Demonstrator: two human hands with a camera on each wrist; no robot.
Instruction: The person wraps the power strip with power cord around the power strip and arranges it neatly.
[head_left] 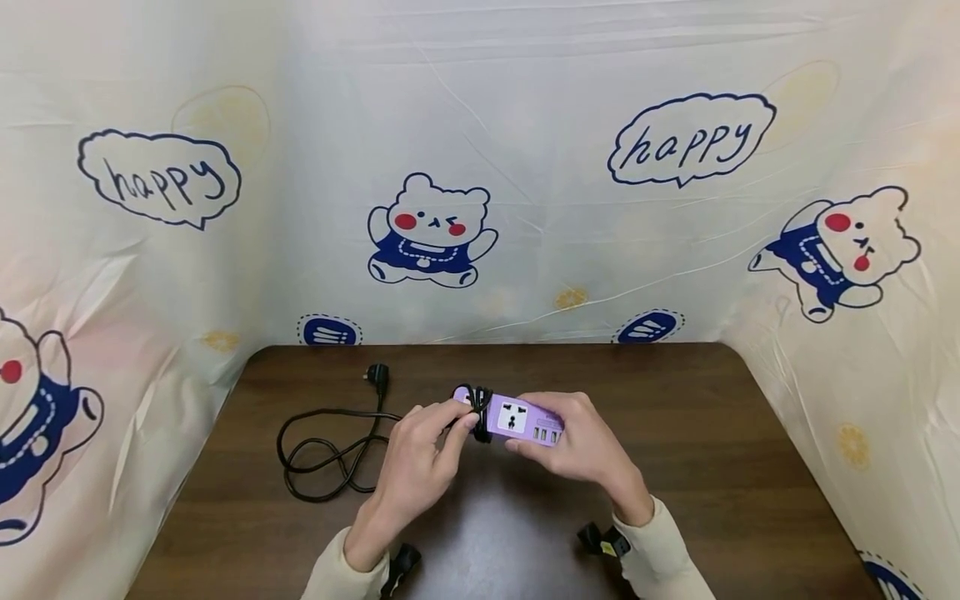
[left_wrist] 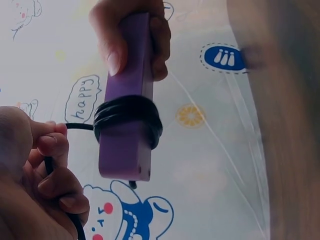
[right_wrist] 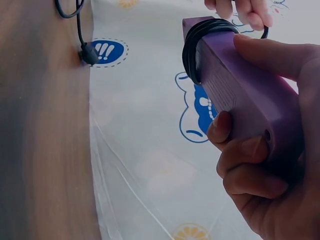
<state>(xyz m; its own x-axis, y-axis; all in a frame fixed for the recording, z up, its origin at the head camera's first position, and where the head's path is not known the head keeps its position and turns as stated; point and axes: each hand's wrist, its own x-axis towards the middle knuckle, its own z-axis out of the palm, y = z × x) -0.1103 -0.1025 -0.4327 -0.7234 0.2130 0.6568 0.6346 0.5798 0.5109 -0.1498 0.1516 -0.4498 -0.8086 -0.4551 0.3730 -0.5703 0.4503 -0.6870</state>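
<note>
A purple power strip (head_left: 496,415) with a white socket and several USB ports is held above the table. My right hand (head_left: 581,437) grips its right end, thumb on one side and fingers curled round the other in the right wrist view. Black cable (left_wrist: 127,120) is wound in several turns round the strip's left part. My left hand (head_left: 423,450) pinches the cable just beside those turns; in the left wrist view the cable runs on through its curled fingers (left_wrist: 60,182). The loose cable (head_left: 322,412) loops on the table to the left, ending in a black plug (head_left: 378,379).
The dark wooden table (head_left: 675,467) ends at a back edge against a pale curtain (head_left: 540,100) printed with bears and speech bubbles. The curtain also hangs along both sides. A black wrist device (head_left: 603,542) sits by the right sleeve.
</note>
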